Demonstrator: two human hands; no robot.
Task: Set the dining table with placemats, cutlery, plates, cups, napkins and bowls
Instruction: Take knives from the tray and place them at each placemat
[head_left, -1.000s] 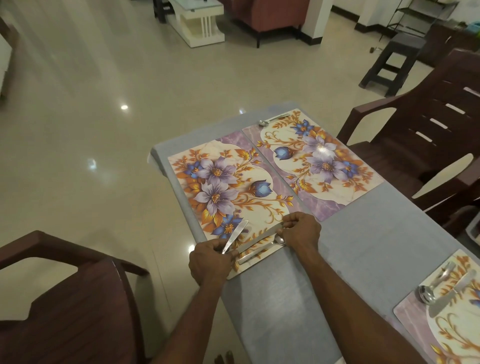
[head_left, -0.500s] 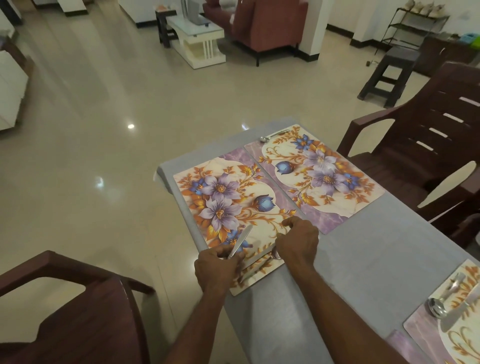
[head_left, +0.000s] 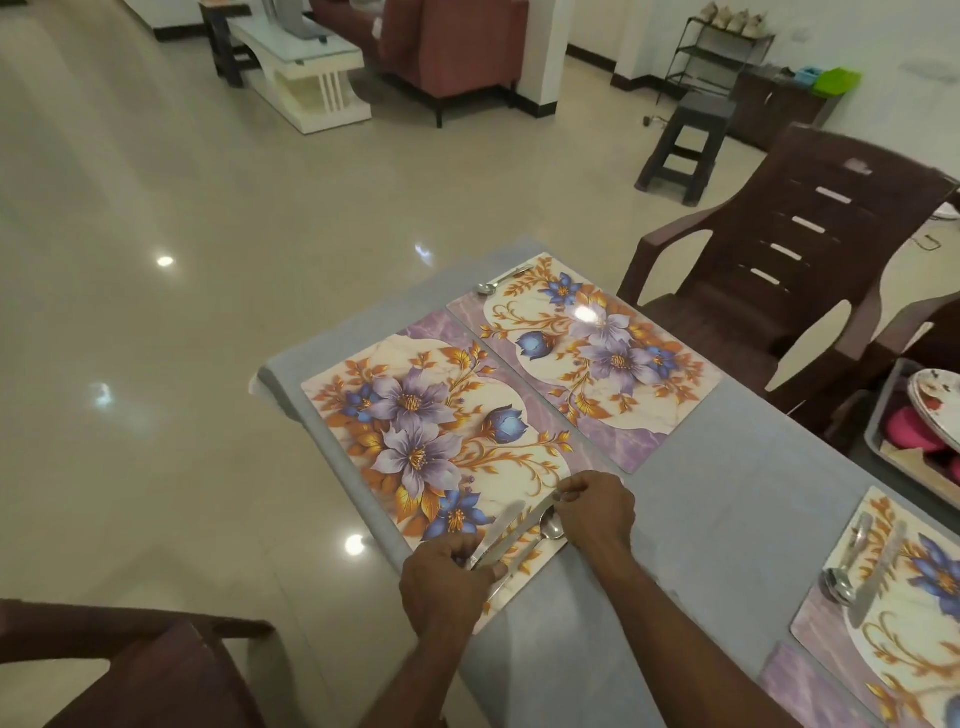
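Observation:
On the near flowered placemat (head_left: 415, 426), at its front edge, my left hand (head_left: 447, 577) grips the handle of a table knife (head_left: 501, 525); the blade points up and away from me. My right hand (head_left: 597, 512) pinches the far tip of a second long steel utensil (head_left: 540, 506) that lies slanted beside the knife. A spoon (head_left: 548, 522) rests on the mat just under my right fingers, its handle running toward my left hand. The far placemat (head_left: 597, 353) has a spoon (head_left: 498, 283) at its top corner.
The grey table (head_left: 701, 519) carries a third placemat (head_left: 904, 623) at right, with a spoon (head_left: 839, 587) and a knife (head_left: 878, 571). A tray (head_left: 883, 447) of plates sits at the right edge. Brown chairs stand at right (head_left: 805, 249) and near left (head_left: 130, 670).
The view has tilted up, showing more of the room. Both hands stay on the cutlery; the knife has swung closer to the other pieces and the spoon now shows beside my right hand.

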